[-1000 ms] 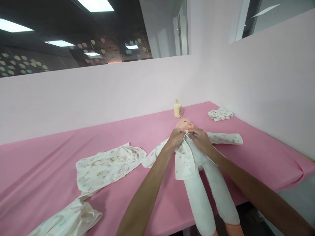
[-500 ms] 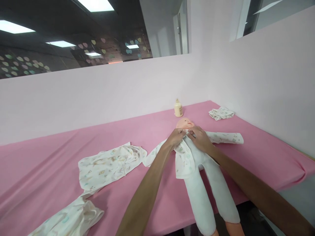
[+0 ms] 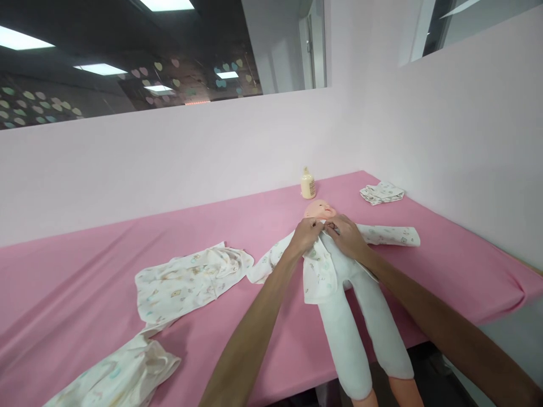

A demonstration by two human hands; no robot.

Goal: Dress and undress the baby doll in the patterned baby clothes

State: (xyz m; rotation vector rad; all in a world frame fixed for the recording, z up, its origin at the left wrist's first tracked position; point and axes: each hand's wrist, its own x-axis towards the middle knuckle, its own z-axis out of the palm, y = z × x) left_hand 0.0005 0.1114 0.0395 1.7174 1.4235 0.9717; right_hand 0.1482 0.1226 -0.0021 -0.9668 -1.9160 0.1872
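Observation:
A baby doll (image 3: 345, 265) with a white cloth body lies on its back, its legs reaching over the table's near edge. It wears a white patterned baby shirt (image 3: 319, 277), sleeves on both arms and the front hanging apart below the chest. At the neckline, my left hand (image 3: 307, 233) pinches the shirt's edge. Close beside it, my right hand (image 3: 344, 234) is closed on the same collar area, the fingertips of both nearly meeting just under the doll's chin. Whatever small fastening lies between the fingers is hidden.
Patterned baby clothes (image 3: 186, 282) lie spread on the pink-covered table (image 3: 220, 350) to the left, with a crumpled garment (image 3: 123, 370) nearer me. A cream pump bottle (image 3: 307, 185) stands behind the doll's head. Folded patterned cloth (image 3: 382, 193) rests at the back right, near the white wall.
Both hands stay at the shirt's collar, with only slight finger movement. The view has shifted very slightly; the clothes and bottle lie as before.

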